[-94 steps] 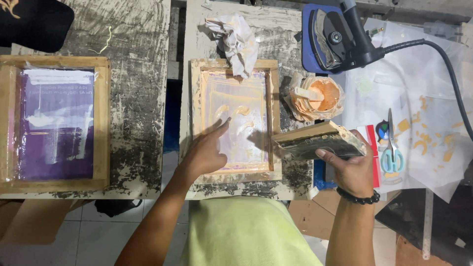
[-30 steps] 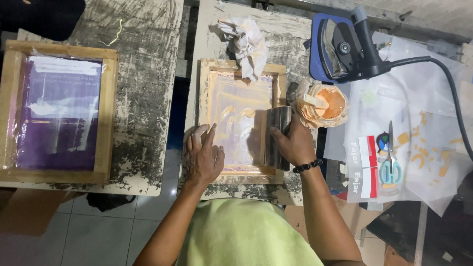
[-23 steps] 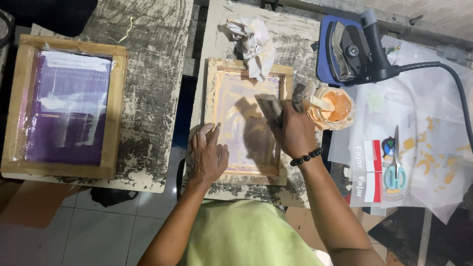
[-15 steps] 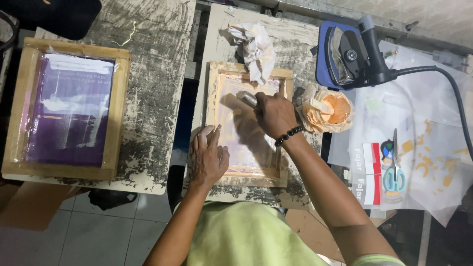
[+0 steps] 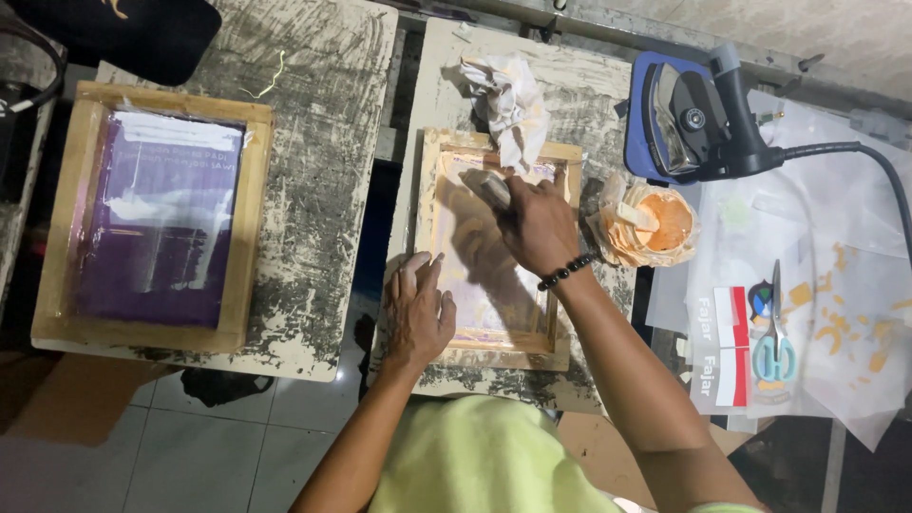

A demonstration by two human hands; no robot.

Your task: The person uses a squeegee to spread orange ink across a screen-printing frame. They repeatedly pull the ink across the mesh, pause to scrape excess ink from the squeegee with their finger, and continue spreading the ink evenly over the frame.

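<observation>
My right hand [image 5: 537, 225], closed around the squeegee [image 5: 493, 189], has pushed it from the near end to the far end of the orange-stained screen frame [image 5: 432, 237] in under a second, finishing one stroke, while my left hand [image 5: 416, 313] still presses flat on the frame's near-left edge.

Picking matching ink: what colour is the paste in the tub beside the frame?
Orange, in the tub; head view shows it.

The left hand [image 5: 418, 312] lies flat, palm down, fingers together and pointing forward. Ahead and to its right, the right hand [image 5: 537, 223] is curled closed, forearm stretched out, wrist bent.
</observation>
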